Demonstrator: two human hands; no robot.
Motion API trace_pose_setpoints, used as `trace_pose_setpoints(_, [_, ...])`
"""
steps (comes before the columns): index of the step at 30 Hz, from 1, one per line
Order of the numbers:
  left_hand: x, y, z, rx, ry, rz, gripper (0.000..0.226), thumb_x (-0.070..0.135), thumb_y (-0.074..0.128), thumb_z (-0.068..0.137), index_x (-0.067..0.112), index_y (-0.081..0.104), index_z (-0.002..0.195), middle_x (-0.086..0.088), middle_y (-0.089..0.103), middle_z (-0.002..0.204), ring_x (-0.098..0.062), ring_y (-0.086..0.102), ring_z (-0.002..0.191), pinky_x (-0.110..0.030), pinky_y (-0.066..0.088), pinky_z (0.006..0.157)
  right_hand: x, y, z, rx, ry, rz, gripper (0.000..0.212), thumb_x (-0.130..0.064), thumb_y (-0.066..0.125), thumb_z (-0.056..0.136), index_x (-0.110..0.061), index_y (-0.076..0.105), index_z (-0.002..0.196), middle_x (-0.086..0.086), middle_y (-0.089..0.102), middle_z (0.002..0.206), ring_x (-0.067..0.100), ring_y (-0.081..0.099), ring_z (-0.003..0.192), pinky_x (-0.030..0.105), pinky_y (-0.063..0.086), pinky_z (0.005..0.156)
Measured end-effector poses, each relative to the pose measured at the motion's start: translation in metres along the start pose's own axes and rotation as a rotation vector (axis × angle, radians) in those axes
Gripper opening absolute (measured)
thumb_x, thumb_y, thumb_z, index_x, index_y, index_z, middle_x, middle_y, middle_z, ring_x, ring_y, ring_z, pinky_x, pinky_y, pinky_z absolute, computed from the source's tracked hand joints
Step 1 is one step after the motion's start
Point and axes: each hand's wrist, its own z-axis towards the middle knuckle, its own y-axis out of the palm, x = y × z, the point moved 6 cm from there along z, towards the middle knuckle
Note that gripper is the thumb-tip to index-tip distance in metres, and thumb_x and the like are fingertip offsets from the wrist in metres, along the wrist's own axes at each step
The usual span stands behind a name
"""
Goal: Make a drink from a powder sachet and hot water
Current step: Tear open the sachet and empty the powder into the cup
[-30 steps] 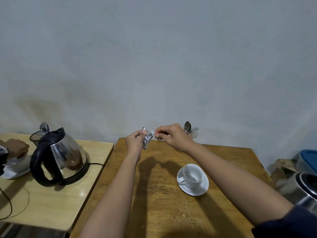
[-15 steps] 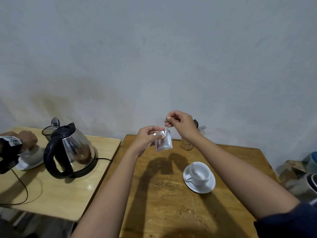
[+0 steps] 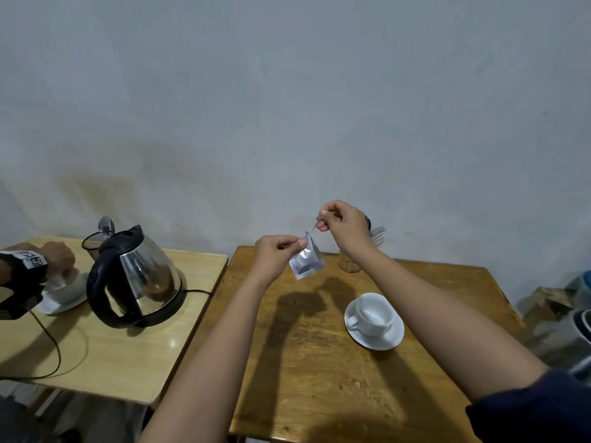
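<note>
A small silver sachet (image 3: 306,262) hangs in the air above the brown table (image 3: 319,362). My left hand (image 3: 275,252) pinches its upper left corner. My right hand (image 3: 343,222), higher and to the right, pinches a thin strip torn from the sachet's top, still joined at the sachet's top corner. A white cup (image 3: 372,316) with its handle to the left stands on a white saucer (image 3: 388,338) to the right on the brown table. A steel kettle with a black handle (image 3: 137,279) sits on its base on the lighter table to the left.
A cutlery holder (image 3: 350,265) with forks stands behind my right wrist at the wall. On the lighter table (image 3: 128,356), another person's hand (image 3: 57,257) rests on a second cup and saucer, and a black cord loops there. Boxes and containers (image 3: 572,318) sit at the right edge.
My hands rose and parted: the right hand pulled up and right, tearing a strip off the sachet top, and the sachet unfolded to hang flat. The view also shifted left.
</note>
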Motion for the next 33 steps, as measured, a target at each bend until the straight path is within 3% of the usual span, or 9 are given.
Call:
trace_pose_setpoints(3, [-0.006, -0.006, -0.008, 0.043, 0.017, 0.028, 0.022, 0.014, 0.067, 0.083, -0.001, 0.072, 0.098, -0.007, 0.07, 0.089, -0.007, 0.061, 0.072, -0.011, 0.048, 0.062, 0.019, 0.001, 0.006, 0.092, 0.12, 0.004, 0.017, -0.003, 0.044, 0.093, -0.007, 0.058, 0.085, 0.008, 0.063, 0.079, 0.008, 0.059, 0.061, 0.008, 0.05, 0.055])
trace_pose_setpoints(5, [-0.018, -0.017, -0.013, 0.084, 0.0, 0.057, 0.022, 0.013, 0.068, 0.082, -0.002, 0.072, 0.097, -0.005, 0.069, 0.086, -0.004, 0.057, 0.064, -0.014, 0.046, 0.059, 0.03, -0.016, 0.015, 0.264, 0.236, 0.062, 0.019, -0.003, 0.042, 0.094, 0.0, 0.06, 0.095, 0.01, 0.062, 0.085, 0.006, 0.057, 0.058, 0.008, 0.049, 0.053])
trace_pose_setpoints(8, [-0.041, -0.048, -0.021, 0.172, -0.045, 0.088, 0.02, 0.013, 0.07, 0.08, -0.001, 0.074, 0.095, -0.006, 0.07, 0.084, -0.008, 0.059, 0.064, -0.019, 0.048, 0.064, 0.037, -0.05, 0.028, 0.387, 0.307, -0.01, 0.021, -0.001, 0.044, 0.088, -0.006, 0.061, 0.076, 0.007, 0.064, 0.078, 0.005, 0.057, 0.055, 0.012, 0.048, 0.054])
trace_pose_setpoints(11, [-0.056, -0.069, -0.026, 0.218, -0.07, 0.09, 0.018, 0.013, 0.07, 0.08, 0.001, 0.074, 0.092, -0.011, 0.071, 0.086, -0.015, 0.061, 0.073, -0.026, 0.047, 0.071, 0.062, -0.043, 0.021, 0.253, 0.376, -0.17, 0.019, 0.0, 0.048, 0.081, -0.008, 0.059, 0.068, 0.003, 0.059, 0.059, 0.002, 0.055, 0.041, 0.008, 0.04, 0.039])
trace_pose_setpoints(15, [-0.078, -0.081, -0.034, 0.253, -0.102, 0.109, 0.012, 0.016, 0.068, 0.082, 0.007, 0.075, 0.084, -0.005, 0.069, 0.078, -0.014, 0.059, 0.073, -0.029, 0.045, 0.068, 0.13, 0.017, -0.009, -0.108, 0.501, -0.3, 0.026, -0.002, 0.054, 0.077, -0.014, 0.061, 0.056, 0.006, 0.061, 0.059, 0.02, 0.057, 0.056, 0.026, 0.045, 0.057])
trace_pose_setpoints(19, [-0.106, -0.089, -0.046, 0.274, -0.159, 0.165, 0.01, 0.017, 0.065, 0.084, 0.014, 0.07, 0.077, -0.006, 0.066, 0.076, -0.015, 0.056, 0.07, -0.024, 0.042, 0.062, 0.186, 0.071, -0.048, -0.348, 0.581, -0.404, 0.033, 0.004, 0.053, 0.076, -0.013, 0.057, 0.049, 0.013, 0.059, 0.059, 0.024, 0.053, 0.053, 0.029, 0.039, 0.053])
trace_pose_setpoints(27, [-0.148, -0.087, -0.064, 0.249, -0.268, 0.232, 0.009, 0.015, 0.064, 0.085, 0.01, 0.066, 0.078, 0.005, 0.053, 0.062, -0.007, 0.047, 0.059, -0.015, 0.039, 0.054, 0.224, 0.111, -0.097, -0.474, 0.659, -0.396, 0.032, 0.009, 0.056, 0.071, -0.012, 0.055, 0.047, 0.006, 0.054, 0.046, 0.019, 0.05, 0.041, 0.022, 0.042, 0.046])
trace_pose_setpoints(29, [-0.15, -0.079, -0.061, 0.225, -0.278, 0.237, 0.01, 0.015, 0.063, 0.085, 0.006, 0.067, 0.082, 0.002, 0.054, 0.065, -0.007, 0.049, 0.061, -0.011, 0.039, 0.054, 0.224, 0.113, -0.098, -0.529, 0.634, -0.44, 0.031, 0.005, 0.061, 0.072, -0.014, 0.058, 0.048, 0.002, 0.055, 0.049, 0.015, 0.05, 0.044, 0.02, 0.039, 0.043])
trace_pose_setpoints(33, [-0.145, -0.053, -0.045, 0.151, -0.277, 0.19, 0.017, 0.014, 0.062, 0.086, -0.002, 0.068, 0.087, -0.004, 0.055, 0.071, -0.012, 0.049, 0.065, -0.02, 0.039, 0.06, 0.215, 0.104, -0.094, -0.558, 0.566, -0.438, 0.015, -0.008, 0.063, 0.078, -0.007, 0.065, 0.063, 0.007, 0.055, 0.061, 0.014, 0.048, 0.059, 0.026, 0.035, 0.053])
